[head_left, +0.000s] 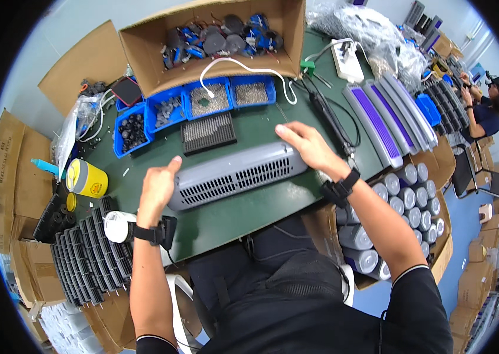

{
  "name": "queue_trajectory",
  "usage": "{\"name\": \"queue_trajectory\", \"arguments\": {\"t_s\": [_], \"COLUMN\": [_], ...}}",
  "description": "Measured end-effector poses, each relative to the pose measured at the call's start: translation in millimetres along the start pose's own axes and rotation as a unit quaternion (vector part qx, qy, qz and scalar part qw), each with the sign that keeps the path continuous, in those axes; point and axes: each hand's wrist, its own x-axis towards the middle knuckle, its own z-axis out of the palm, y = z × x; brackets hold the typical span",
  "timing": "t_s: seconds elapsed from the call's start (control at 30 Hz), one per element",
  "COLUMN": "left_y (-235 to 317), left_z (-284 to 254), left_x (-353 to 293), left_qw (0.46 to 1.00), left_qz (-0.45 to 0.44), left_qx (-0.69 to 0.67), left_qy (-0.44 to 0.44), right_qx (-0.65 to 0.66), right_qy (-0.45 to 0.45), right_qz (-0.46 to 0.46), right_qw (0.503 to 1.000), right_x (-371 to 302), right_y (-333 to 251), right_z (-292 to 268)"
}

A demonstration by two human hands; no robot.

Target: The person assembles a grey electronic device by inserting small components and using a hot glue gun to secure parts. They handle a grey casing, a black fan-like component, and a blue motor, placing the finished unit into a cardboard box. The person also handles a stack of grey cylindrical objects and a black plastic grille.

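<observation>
A long grey plastic housing (235, 179) with rows of slotted vents lies across the green table in front of me, tilted slightly up toward its right end. My left hand (158, 186) is closed round its left end, thumb on top. At the right end, my right hand (311, 147) grips it, with the thumb laid along the top edge and the other fingers mostly hidden. Just beyond the housing is a black tray with a fine grid of holes (208, 133). A black electric screwdriver (327, 112) with a cord lies past my right hand.
Blue bins (133, 131) of small parts and screws line the back, below a cardboard box (214, 76) of motors. Grey-and-purple strips (373, 121) lie right. Grey cylinders (359, 239) fill a box below. A yellow-and-grey tub (87, 178) stands left. Another person (488, 106) works far right.
</observation>
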Motion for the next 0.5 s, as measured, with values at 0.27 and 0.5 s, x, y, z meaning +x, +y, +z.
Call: {"name": "queue_trajectory", "arguments": {"t_s": [0.27, 0.5], "left_y": [-16, -9], "left_z": [14, -8], "left_x": [-11, 8], "left_qw": [0.993, 0.974], "left_qz": [0.099, 0.174], "left_qx": [-0.014, 0.120], "left_qy": [0.067, -0.078], "right_qx": [0.017, 0.042], "right_qy": [0.000, 0.000], "right_qz": [-0.038, 0.015], "right_qw": [0.999, 0.999], "right_x": [-3, 1], "right_y": [4, -4], "right_z": [4, -1]}}
